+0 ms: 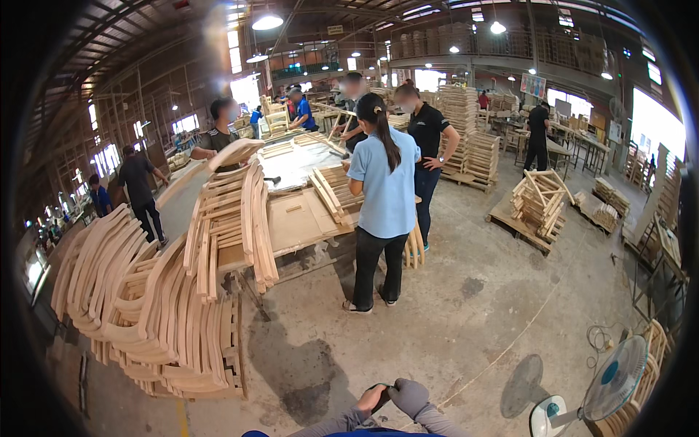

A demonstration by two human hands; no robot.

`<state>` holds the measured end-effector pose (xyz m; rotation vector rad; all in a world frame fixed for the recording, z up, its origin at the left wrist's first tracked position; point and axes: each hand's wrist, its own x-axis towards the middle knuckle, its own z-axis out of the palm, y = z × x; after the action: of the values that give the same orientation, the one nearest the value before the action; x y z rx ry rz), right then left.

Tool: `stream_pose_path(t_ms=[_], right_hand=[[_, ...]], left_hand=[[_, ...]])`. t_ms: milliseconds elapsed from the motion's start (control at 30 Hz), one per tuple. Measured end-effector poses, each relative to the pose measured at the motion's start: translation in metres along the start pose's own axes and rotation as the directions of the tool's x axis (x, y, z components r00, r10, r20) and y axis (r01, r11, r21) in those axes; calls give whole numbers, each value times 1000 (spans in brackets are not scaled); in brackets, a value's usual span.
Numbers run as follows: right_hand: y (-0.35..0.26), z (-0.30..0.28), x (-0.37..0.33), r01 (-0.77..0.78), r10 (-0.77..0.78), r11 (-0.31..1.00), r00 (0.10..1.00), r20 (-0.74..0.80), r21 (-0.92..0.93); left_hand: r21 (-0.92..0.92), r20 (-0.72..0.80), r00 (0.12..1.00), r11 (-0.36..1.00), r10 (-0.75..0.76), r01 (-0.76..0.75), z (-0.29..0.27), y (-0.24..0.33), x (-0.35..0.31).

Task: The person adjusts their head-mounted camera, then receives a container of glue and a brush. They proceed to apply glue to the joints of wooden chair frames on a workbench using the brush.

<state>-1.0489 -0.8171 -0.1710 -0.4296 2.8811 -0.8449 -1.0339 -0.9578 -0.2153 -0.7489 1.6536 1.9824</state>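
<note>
Both my hands are close together at the bottom middle, in front of my body and above the concrete floor. My left hand (371,400) is bare over its back, below a grey sleeve, with the fingers curled in. My right hand (410,397) wears a grey glove and is closed beside the left one. Between them shows a small dark piece with a greenish edge (380,387); it looks like cloth, but its kind is too small to make out. Nothing else lies within reach of either hand.
Curved wooden chair parts (138,291) are stacked at the left. A worktable (298,218) holds more parts, with several people around it; a person in a light blue shirt (386,175) stands nearest. A fan (615,371) stands at lower right, a loaded pallet (520,226) beyond.
</note>
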Motion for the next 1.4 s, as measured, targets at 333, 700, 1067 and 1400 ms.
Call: stream_pose_path(t_ms=[333, 700, 1067, 1400], right_hand=[[-29, -35, -17, 411, -426, 896, 903, 65, 167], [-42, -61, -10, 539, -583, 812, 767, 269, 225], [14, -86, -16, 73, -94, 765, 996, -1, 639], [13, -111, -13, 321, -124, 597, 942, -311, 735]], left_hand=[[-36, 211, 977, 999, 10, -2, 9, -27, -3], [-239, 227, 973, 971, 27, 28, 38, -3, 9], [-898, 83, 972, 439, 220, -23, 60, 106, 15], [-972, 84, 865, 233, 494, -39, 103, 168, -35]])
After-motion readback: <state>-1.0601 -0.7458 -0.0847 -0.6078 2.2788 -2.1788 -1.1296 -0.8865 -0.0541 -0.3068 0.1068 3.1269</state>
